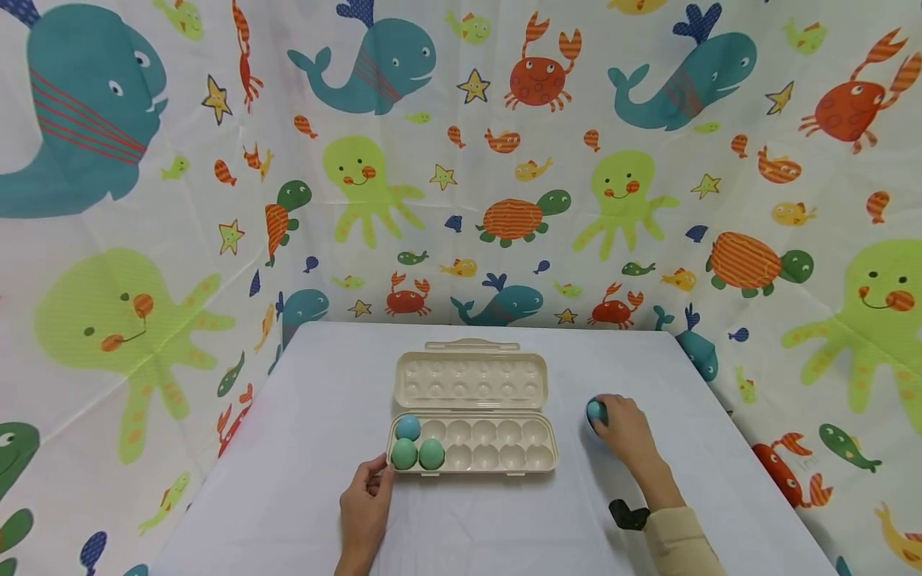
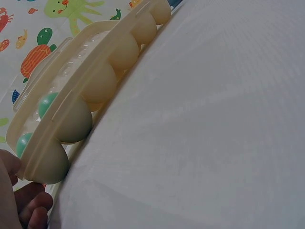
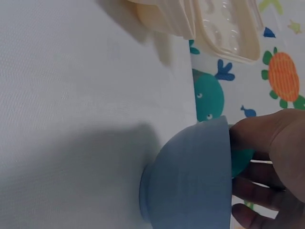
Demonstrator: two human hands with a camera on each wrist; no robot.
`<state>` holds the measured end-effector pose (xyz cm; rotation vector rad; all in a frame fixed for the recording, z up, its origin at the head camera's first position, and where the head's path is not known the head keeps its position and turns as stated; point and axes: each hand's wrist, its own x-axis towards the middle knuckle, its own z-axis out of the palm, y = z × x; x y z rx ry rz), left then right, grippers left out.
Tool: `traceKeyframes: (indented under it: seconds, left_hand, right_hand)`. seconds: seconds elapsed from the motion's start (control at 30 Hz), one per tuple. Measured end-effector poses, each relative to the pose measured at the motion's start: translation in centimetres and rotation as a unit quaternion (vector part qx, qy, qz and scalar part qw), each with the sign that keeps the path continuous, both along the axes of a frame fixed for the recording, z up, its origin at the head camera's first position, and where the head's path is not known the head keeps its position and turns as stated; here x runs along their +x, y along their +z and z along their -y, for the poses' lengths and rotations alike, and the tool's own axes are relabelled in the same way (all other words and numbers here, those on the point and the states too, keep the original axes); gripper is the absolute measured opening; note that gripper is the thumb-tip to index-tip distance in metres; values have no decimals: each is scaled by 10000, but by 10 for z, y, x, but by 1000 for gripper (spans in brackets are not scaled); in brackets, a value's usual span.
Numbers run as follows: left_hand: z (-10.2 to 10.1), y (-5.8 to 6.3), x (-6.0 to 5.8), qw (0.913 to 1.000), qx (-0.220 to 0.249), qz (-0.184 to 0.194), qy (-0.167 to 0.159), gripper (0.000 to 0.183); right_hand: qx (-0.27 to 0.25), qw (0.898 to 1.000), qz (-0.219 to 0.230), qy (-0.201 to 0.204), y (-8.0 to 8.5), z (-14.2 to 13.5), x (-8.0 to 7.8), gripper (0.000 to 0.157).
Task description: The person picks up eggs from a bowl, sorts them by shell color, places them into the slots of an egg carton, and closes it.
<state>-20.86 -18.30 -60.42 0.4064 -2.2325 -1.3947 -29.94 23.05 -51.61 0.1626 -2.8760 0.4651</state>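
Observation:
An egg carton point(image 1: 497, 456), cream-coloured with its lid point(image 1: 471, 380) folded back, lies on the table. At its left end sit a blue egg point(image 1: 407, 427), a green egg point(image 1: 404, 455) and a second green egg point(image 1: 431, 454). My left hand point(image 1: 366, 506) holds the carton's near left corner, thumb at the rim and fingers curled below. To the right stands a light blue bowl point(image 3: 188, 176). My right hand point(image 1: 628, 428) reaches into its mouth, thumb and fingers around a blue-green egg point(image 3: 240, 161). The bowl's inside is mostly hidden.
A white cloth covers the table point(image 1: 288, 496). A black object point(image 1: 629, 514) sits by the right wrist at the sleeve. Behind and at the sides hangs a curtain point(image 1: 446, 200) printed with sea animals.

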Motion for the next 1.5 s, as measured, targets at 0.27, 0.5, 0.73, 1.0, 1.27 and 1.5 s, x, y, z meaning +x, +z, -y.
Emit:
traceKeyframes:
  seconds: [0.27,0.5,0.73,1.0,1.27,1.5]
  left_hand:
    - [1,1,0,9999,68,102,-27,22]
    - [1,0,0,9999,99,76,-54,22]
    - [1,0,0,9999,149,23,-60,21]
    - [1,0,1,9999,108,-60,-63,20]
    - [0,2,2,9998,132,-98,-130,21]
    - [1,1,1,9997,173,-125,-100,21]
  right_hand:
    - [-267,9988,-319,-242,4,5,1,45]
    - [-444,9973,-495,-300,16,25,0,47]
    - [-803,9953,-533,-64,22,59,-4,48]
    - [-1406,9860,-636,639,21,108,-4,48]
    - [-1325,9782,-784,1396,13,156,-1,41]
    - [-1201,9708,-665,1965,5,188,-2,41]
